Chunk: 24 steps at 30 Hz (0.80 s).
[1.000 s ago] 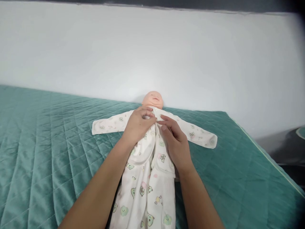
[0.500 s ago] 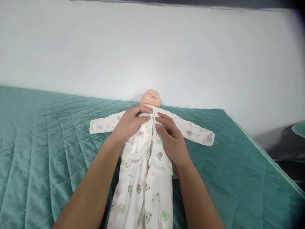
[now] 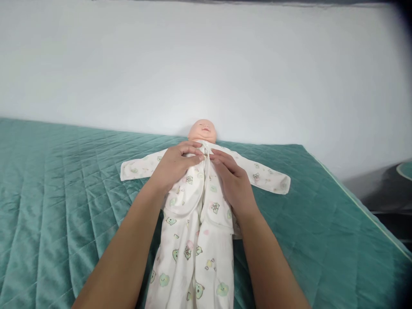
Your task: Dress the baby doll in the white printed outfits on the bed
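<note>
1. The top (image 3: 193,189) is on the doll (image 3: 202,131), which lies on the quilt (image 3: 74,193), head at the far end.
2. The left hand (image 3: 175,165) touches the top's left front edge, high up; I cannot tell if thumb and finger pinch it.
3. The right hand (image 3: 233,176) rests on the right front, fingers close together; I cannot tell if it grips cloth.
4. The top looks light, soft and floppy, not slippery. The 2 front edges seem good to hold.
</note>
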Each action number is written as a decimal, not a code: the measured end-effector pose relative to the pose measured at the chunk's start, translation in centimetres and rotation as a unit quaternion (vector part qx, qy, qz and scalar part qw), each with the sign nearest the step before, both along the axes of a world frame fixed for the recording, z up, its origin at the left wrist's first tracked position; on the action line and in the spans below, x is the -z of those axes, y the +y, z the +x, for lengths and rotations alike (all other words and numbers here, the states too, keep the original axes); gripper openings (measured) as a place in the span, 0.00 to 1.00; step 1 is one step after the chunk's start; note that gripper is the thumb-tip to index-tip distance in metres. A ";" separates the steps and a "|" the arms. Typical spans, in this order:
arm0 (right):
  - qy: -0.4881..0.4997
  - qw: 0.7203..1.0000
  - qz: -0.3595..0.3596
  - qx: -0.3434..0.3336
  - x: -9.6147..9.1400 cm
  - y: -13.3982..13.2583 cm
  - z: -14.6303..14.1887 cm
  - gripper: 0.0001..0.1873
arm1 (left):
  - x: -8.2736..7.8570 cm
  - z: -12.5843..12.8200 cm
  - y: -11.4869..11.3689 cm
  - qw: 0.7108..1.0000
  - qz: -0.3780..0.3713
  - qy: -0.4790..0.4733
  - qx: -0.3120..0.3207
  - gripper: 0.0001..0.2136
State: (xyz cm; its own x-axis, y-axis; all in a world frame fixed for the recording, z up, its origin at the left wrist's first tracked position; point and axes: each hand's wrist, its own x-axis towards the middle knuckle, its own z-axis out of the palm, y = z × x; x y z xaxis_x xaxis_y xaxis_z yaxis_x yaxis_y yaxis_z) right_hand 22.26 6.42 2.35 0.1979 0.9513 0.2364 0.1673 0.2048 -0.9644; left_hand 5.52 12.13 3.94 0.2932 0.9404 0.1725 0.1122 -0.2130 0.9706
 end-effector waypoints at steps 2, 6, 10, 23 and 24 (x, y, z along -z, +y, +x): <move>0.010 1.000 -0.003 0.002 0.1 0.5 0.2 0.09 | -0.1 0.2 0.0 1.000 0.015 -0.012 0.008 0.04; 0.031 1.000 0.001 -0.003 0.1 0.9 0.4 0.08 | -0.4 0.9 -0.1 0.998 0.062 -0.016 -0.006 0.04; 0.051 0.998 0.027 -0.006 0.1 0.6 0.3 0.10 | -0.8 1.6 -0.6 0.996 0.084 -0.008 -0.029 0.03; -0.007 0.999 0.041 0.025 0.2 0.6 0.2 0.12 | -0.7 1.7 -0.7 0.998 0.054 0.008 -0.042 0.06; -0.010 0.999 0.030 0.024 0.1 0.6 0.3 0.12 | -0.6 1.7 -0.7 0.998 0.051 0.008 -0.043 0.06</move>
